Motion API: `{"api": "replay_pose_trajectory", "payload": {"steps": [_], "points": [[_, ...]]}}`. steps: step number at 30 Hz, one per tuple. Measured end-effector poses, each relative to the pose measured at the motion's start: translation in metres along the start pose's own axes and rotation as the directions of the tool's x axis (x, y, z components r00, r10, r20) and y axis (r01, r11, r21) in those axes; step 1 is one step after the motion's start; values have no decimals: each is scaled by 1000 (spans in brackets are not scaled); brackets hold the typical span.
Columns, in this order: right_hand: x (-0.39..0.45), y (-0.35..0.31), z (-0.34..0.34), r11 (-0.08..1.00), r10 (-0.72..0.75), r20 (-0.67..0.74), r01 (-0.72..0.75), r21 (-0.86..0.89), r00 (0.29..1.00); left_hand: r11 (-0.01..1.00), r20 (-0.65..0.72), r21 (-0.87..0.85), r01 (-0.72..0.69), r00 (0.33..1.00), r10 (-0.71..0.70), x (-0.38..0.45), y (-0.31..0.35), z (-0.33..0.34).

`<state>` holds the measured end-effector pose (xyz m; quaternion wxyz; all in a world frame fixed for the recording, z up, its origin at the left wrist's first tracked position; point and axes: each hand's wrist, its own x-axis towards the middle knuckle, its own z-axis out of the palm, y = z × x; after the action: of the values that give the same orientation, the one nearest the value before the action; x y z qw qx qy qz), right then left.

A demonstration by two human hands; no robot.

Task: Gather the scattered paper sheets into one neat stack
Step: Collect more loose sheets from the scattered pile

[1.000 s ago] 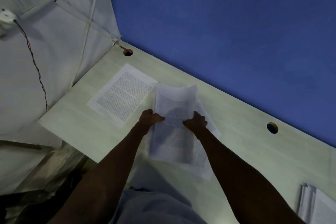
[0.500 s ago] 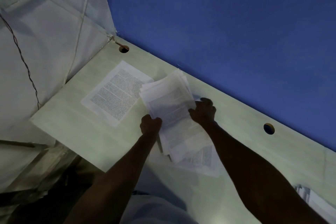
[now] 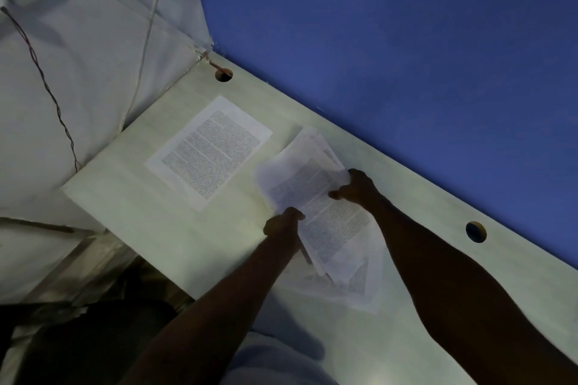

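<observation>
A bundle of printed paper sheets (image 3: 316, 197) is held over the pale desk (image 3: 162, 228), its edges fanned and uneven. My left hand (image 3: 283, 223) grips its near left edge and my right hand (image 3: 356, 187) grips its far right edge. Under the bundle another printed sheet (image 3: 359, 284) lies flat on the desk, partly covered. A single printed sheet (image 3: 209, 151) lies flat to the left, apart from the bundle.
A blue wall (image 3: 406, 40) runs along the desk's far edge. Two round cable holes (image 3: 224, 74) (image 3: 476, 231) pierce the desktop. White panels with sockets and wires (image 3: 47, 81) stand at the left. The desk's left edge drops off near the single sheet.
The bundle has turned from upright in both hands to slanted and lower over the desk. My right hand has moved to its far edge, my left to its near edge.
</observation>
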<state>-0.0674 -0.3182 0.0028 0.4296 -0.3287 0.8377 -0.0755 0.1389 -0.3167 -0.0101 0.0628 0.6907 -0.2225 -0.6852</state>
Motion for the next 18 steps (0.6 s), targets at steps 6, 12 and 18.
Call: {"api": "replay_pose_trajectory", "payload": {"steps": [6,12,18], "points": [[-22,-8,-25,987,-157,18,156,44,987,996,245,-89,-5,969,27,-30,5,-5],[-43,-5,-44,969,-187,17,182,165,982,910,432,-378,-170,837,336,-35,-8,-15],[-45,13,-32,993,-107,159,114,-36,981,983,6,-185,19,1000,-18,-47,-55,-31]]}}
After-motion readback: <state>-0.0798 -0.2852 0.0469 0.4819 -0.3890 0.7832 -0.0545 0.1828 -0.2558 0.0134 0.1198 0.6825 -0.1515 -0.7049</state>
